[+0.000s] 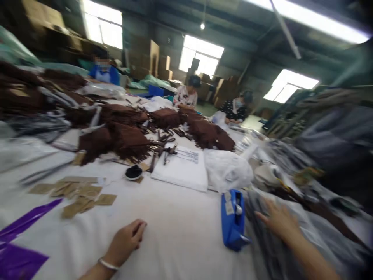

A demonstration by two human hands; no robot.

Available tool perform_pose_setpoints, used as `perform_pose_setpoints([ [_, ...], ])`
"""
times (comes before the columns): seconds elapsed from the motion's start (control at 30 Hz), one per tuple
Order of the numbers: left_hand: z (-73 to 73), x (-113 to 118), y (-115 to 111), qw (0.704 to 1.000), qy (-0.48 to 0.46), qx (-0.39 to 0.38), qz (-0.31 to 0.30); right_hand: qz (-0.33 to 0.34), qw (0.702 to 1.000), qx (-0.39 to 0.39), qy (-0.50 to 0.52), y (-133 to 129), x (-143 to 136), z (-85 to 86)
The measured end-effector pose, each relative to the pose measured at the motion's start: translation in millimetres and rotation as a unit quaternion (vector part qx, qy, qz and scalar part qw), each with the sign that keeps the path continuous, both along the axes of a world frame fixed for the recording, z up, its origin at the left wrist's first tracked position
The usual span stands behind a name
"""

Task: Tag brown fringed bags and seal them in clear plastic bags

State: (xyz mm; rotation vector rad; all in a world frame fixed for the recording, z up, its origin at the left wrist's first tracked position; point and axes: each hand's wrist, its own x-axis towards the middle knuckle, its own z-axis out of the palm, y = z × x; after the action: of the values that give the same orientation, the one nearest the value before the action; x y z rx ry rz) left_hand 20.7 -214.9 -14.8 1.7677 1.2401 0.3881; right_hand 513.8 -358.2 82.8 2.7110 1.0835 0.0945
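Observation:
My left hand (126, 240), with a pale band at its wrist, is over the white table cover (175, 221). Its fingers are curled together and nothing shows in them. On the right, my right hand (278, 218) is spread over a heap of grey plastic-wrapped material (262, 241), slightly blurred; I cannot tell how firmly it touches. Just left of that hand stands a blue tape dispenser (230, 219). Small brown paper packets (83, 196) are scattered beyond my left hand. A shiny purple plastic sheet (21, 260) lies at the lower left.
Ahead are a white paper stack (182, 167), a white plastic bag (229, 169), a small dish of black material (133, 172) and piles of dark brown fringed bags (128, 140). Several people sit across the table. Grey bags (335, 136) are heaped high on the right.

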Motion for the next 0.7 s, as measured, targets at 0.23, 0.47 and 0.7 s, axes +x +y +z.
perform_pose_setpoints([
  [0.23, -14.9, -11, 25, 1.0, -0.011, 0.018, -0.007, -0.18, 0.981, -0.076, -0.019, 7, -2, -19.2],
  [0.47, -19.4, -4, 19, 0.997, -0.005, -0.059, 0.053, -0.132, 0.989, -0.029, -0.054, -42, -20, -12.3],
  [0.7, -10.7, 0, 12, 0.998, -0.02, -0.017, 0.064, -0.204, 0.977, 0.0, -0.067, -38, -14, -24.0],
])
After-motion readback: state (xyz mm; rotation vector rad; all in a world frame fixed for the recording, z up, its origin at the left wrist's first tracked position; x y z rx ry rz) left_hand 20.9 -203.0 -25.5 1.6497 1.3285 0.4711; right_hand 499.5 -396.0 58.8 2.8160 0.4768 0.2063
